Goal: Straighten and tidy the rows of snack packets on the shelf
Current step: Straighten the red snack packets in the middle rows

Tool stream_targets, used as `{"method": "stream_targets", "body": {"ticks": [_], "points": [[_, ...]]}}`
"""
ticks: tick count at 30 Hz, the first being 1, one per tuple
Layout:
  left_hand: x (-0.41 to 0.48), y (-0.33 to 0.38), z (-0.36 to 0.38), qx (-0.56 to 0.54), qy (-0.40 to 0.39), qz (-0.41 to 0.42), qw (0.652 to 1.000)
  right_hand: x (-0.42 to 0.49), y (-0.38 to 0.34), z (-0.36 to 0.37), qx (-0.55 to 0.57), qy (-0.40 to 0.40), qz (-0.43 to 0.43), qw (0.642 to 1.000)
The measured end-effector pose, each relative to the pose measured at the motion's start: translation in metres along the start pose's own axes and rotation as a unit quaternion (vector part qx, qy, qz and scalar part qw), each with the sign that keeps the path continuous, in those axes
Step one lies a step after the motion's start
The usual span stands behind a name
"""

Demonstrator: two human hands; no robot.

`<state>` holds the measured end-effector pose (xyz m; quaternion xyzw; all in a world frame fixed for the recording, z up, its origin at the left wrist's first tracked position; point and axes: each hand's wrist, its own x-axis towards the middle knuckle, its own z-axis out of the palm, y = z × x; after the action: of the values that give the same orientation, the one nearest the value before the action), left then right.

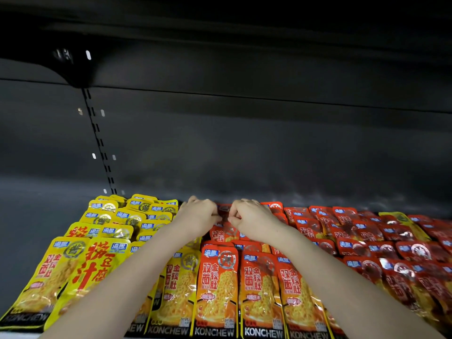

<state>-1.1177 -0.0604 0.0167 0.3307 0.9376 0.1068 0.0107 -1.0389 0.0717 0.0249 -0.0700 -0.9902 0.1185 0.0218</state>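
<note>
The dark shelf [49,206] carries overlapping rows of snack packets: yellow packets [110,241] at the left, orange packets [217,285] in the middle and red packets [367,241] at the right, with one stray yellow packet [401,220] among the red. The left hand [198,217] and the right hand [252,221], fingers curled, together pinch a back packet [223,212] of the orange row. I think a strong pull may drag the overlapped neighbours crooked, and the forearms may brush the front packets.

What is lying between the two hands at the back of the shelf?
In the head view, a red packet lies between the left hand and right hand.
</note>
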Motion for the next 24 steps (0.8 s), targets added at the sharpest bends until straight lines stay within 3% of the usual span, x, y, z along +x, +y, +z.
{"method": "stream_targets", "body": {"ticks": [12, 17, 20, 24], "points": [[0.002, -0.003, 0.006, -0.021, 0.04, -0.007, 0.999, 0.001, -0.005, 0.003, 0.027, 0.018, 0.003, 0.999], [-0.018, 0.003, -0.009, -0.028, 0.085, 0.06, 0.994, -0.012, -0.008, -0.007, 0.003, 0.064, -0.019, 0.998], [-0.036, 0.006, -0.022, -0.027, 0.051, 0.084, 0.995, -0.027, -0.01, -0.013, -0.007, 0.06, -0.047, 0.997], [-0.046, 0.001, -0.019, 0.014, -0.003, 0.085, 0.996, -0.04, -0.008, -0.011, -0.018, -0.023, -0.073, 0.997]]}}
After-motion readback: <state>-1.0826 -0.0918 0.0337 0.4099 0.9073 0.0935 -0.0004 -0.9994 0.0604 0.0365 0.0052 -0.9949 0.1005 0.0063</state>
